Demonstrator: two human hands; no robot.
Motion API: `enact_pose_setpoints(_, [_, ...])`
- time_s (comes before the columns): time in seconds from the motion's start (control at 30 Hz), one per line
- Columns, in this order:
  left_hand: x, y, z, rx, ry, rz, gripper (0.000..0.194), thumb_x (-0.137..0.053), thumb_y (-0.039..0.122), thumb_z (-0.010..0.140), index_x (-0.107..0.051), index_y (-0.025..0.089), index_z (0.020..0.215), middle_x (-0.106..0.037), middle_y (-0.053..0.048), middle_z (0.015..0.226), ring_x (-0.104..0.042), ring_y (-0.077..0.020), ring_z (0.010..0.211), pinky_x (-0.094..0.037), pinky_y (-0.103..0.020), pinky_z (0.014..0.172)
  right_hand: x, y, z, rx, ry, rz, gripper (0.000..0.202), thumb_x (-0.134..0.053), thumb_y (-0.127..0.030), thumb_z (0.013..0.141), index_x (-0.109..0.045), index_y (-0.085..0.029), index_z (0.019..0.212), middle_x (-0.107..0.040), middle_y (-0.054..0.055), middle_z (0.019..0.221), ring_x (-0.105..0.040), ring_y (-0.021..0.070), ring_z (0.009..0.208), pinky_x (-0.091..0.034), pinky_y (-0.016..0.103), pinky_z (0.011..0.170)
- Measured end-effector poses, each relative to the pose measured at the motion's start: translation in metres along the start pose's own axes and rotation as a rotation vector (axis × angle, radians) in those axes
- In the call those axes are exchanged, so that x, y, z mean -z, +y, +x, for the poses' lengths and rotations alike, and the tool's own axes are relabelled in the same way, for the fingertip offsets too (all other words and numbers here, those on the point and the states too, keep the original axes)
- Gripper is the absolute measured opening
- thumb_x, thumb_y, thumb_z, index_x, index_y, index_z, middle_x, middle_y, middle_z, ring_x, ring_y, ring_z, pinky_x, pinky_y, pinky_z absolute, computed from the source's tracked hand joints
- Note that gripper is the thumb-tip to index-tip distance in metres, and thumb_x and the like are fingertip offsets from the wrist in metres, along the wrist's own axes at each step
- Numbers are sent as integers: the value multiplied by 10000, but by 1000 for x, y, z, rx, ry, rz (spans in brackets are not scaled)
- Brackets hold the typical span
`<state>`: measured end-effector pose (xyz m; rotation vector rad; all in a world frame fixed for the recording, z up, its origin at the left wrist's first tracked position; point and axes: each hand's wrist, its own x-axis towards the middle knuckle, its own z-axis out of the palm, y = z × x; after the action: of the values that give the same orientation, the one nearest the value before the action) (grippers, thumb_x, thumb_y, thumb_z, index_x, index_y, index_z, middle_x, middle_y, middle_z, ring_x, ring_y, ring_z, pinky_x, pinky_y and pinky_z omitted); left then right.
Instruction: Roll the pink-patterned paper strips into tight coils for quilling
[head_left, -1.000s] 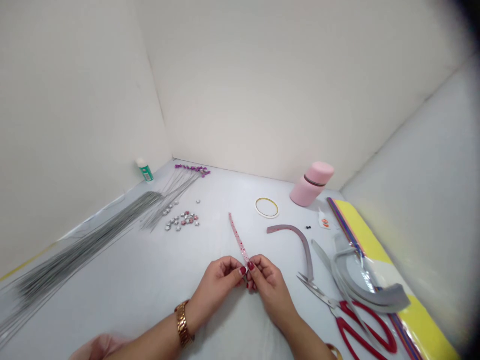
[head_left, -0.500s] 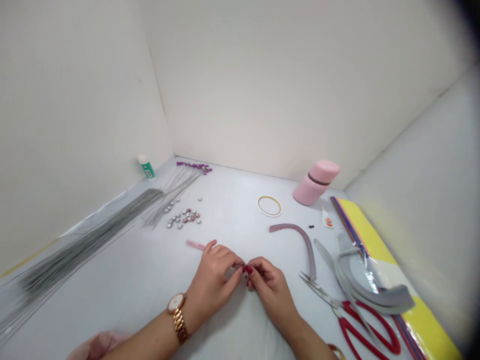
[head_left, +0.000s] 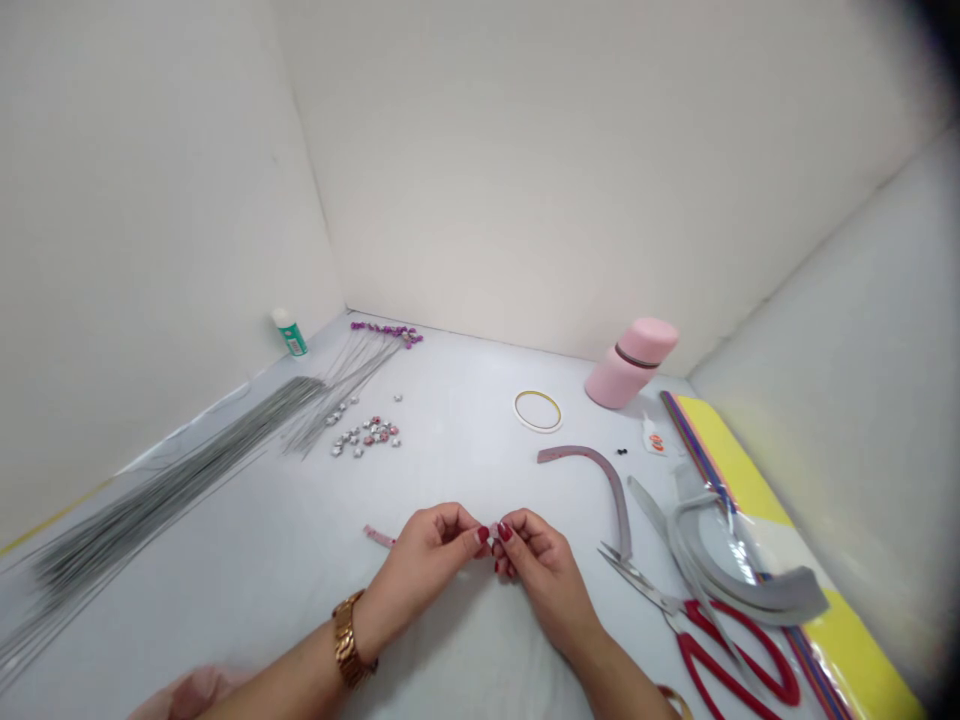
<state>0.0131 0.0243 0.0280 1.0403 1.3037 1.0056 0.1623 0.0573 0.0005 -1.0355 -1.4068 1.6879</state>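
My left hand [head_left: 442,545] and my right hand [head_left: 536,560] meet low in the middle of the head view, each closed in a pinch. Between the fingertips shows a small pale pink folded bit of a paper strip [head_left: 379,537], whose patterned pink tail sticks out to the left behind my left hand. The stretch between tail and fold is hidden by the left fingers. Beyond my left hand lie several small silver and pink folded paper stars [head_left: 367,437]. Right of my right hand, a curved mauve bundle of paper strips [head_left: 611,480] lies on the table.
Red-handled scissors [head_left: 697,620] lie at the right beside curved grey strips [head_left: 750,590] and packed coloured paper [head_left: 750,460]. Farther back are a pink bottle [head_left: 630,365], a glue bottle [head_left: 654,437], and a tape roll [head_left: 538,412]. Wires [head_left: 172,470] and a green-white tube [head_left: 291,335] are left.
My left hand has rolled over, its raised finger now curled in and the watch face turned out of sight. The strip's tail has swung lower. A pale fold now shows between my fingertips.
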Motion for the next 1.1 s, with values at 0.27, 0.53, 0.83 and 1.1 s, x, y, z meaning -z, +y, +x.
enact_pose_setpoints(0.27, [3,-6,-2,-68,-35,98,215,-595,246,706,-605,161,903,-650,-27,735,-581,-153,679,-434,-224,605,0,2,-1,-9,-17,-14,230,-545,-367,797,-523,-165,689,-506,-32,566,-457,99,524,-366,210,521])
enact_pose_setpoints(0.53, [-6,-10,-1,-68,35,-31,130,-541,223,758,-646,145,768,-683,-54,715,-618,-182,694,-457,-271,676,1,7,-1,18,-21,-56,219,-508,-362,819,-526,-166,725,-519,-13,612,-469,106,528,-383,222,513])
enact_pose_setpoints(0.83, [-6,-10,0,-76,14,-37,147,-565,244,746,-667,140,767,-689,-56,710,-615,-186,689,-458,-278,675,0,6,-3,89,-12,-263,236,-419,-349,868,-474,-185,708,-475,-34,555,-442,114,526,-358,228,523])
enact_pose_setpoints(1.1, [-10,-6,1,29,-37,-337,111,-601,214,719,-617,110,683,-668,-58,611,-600,-158,605,-444,-273,629,-2,5,-4,116,0,-299,237,-398,-332,876,-471,-191,700,-479,-34,555,-443,117,520,-357,226,510])
